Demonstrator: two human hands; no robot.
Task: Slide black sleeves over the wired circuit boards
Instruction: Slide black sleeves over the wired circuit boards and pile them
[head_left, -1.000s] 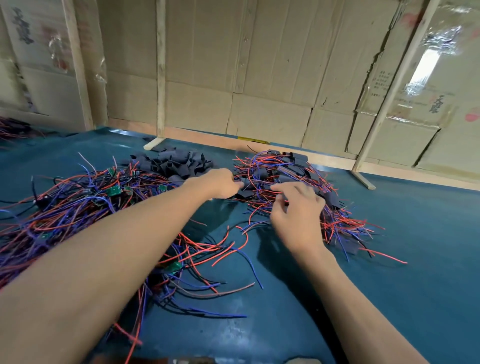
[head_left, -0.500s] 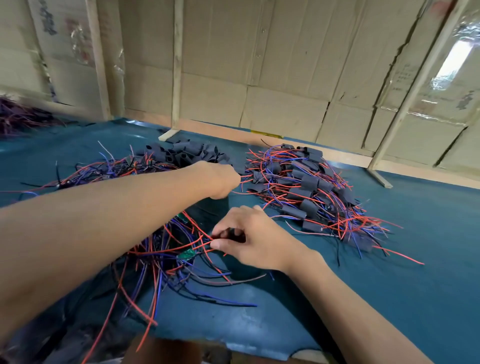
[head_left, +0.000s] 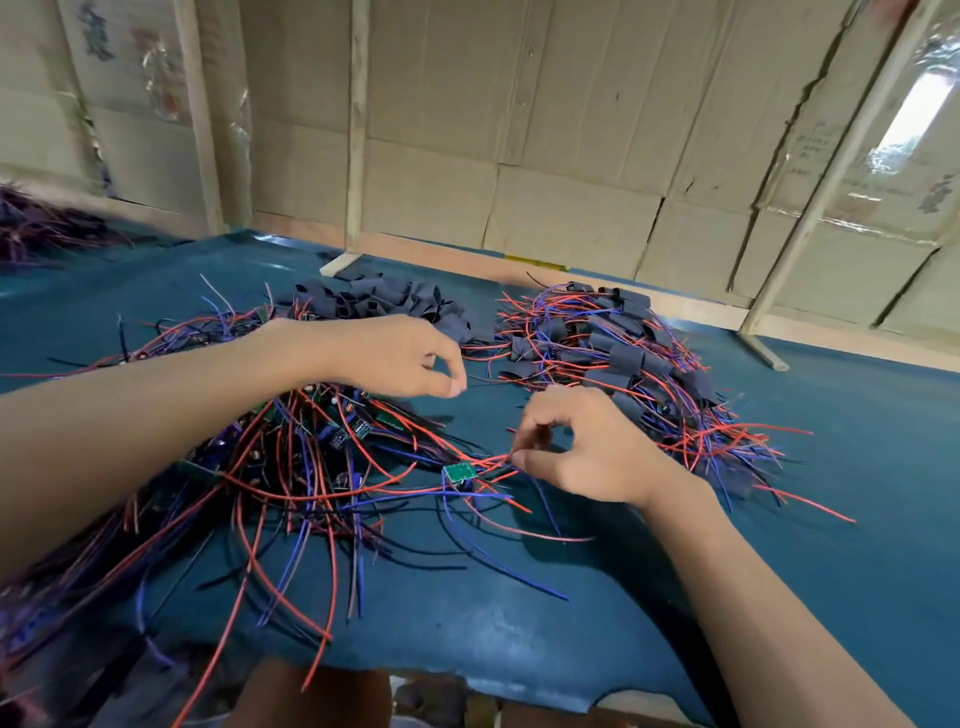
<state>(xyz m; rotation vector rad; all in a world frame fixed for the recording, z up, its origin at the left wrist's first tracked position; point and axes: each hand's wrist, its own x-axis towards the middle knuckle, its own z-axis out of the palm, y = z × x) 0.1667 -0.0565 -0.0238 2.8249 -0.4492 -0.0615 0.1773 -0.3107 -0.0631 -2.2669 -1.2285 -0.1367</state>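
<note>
A small green circuit board (head_left: 460, 473) with red and blue wires lies at the edge of the tangled pile of bare wired boards (head_left: 311, 431). My right hand (head_left: 587, 452) pinches that board's red wires between thumb and forefinger, just right of the board. My left hand (head_left: 395, 358) hovers above the pile with its fingers curled toward the thumb; whatever is inside it is hidden. Loose black sleeves (head_left: 374, 304) are heaped just beyond my left hand. Boards wearing black sleeves (head_left: 613, 358) are piled to the right.
Everything lies on a teal table cover (head_left: 831, 467) whose front edge runs along the bottom. Cardboard walls with wooden struts (head_left: 758, 348) close off the back. Another wire bunch (head_left: 31, 228) sits far left.
My right hand left the sleeved pile, came to the bare pile and took hold of one board's wires. My left hand drew back from the sleeve heap toward the middle.
</note>
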